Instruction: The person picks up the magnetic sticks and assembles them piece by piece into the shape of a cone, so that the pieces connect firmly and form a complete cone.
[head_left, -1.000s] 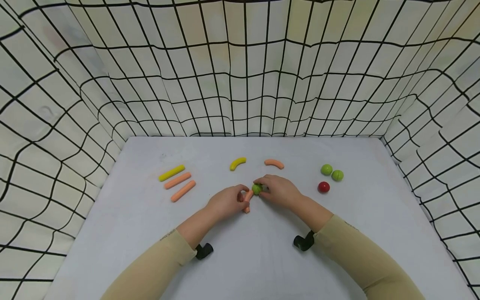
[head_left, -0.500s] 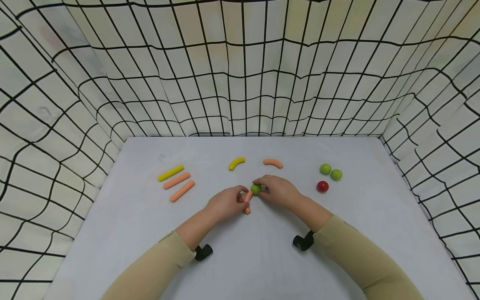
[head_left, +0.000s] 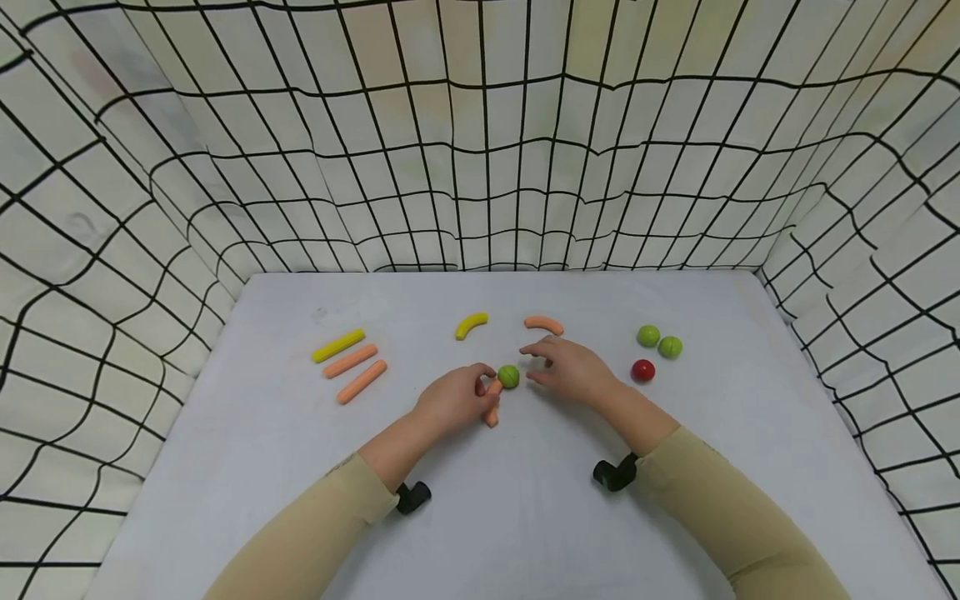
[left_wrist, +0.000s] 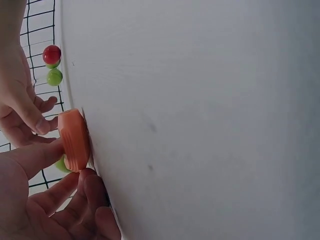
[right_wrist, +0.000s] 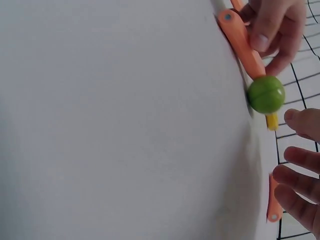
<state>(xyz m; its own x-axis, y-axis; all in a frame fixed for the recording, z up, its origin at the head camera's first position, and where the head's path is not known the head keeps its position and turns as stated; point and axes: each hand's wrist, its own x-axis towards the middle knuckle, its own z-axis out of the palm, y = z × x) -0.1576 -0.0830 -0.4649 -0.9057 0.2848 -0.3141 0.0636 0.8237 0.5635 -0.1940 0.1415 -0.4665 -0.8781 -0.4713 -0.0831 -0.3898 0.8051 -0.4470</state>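
Note:
In the head view my left hand [head_left: 453, 402] pinches an orange stick [head_left: 491, 415] between thumb and fingers, low over the white table. A green ball [head_left: 508, 377] sits at the stick's far end; in the right wrist view the ball [right_wrist: 266, 95] meets the tip of the orange stick [right_wrist: 241, 44]. To the right of the ball my right hand [head_left: 576, 372] has its fingers spread and holds nothing, with a gap between it and the ball. From the left wrist the stick [left_wrist: 74, 141] shows end-on and covers most of the ball.
At the left lie a straight yellow stick [head_left: 338, 345] and two orange sticks [head_left: 362, 382]. Further back are a curved yellow piece [head_left: 471, 326] and a curved orange piece [head_left: 543, 324]. Two green balls [head_left: 671, 347] and a red ball [head_left: 642, 371] stand right. Black netting [head_left: 486, 200] surrounds the table.
My right hand has let go of the green ball and drawn back to the right, its fingers opening. The left hand keeps its hold on the orange stick; the ball stays at the stick's end.

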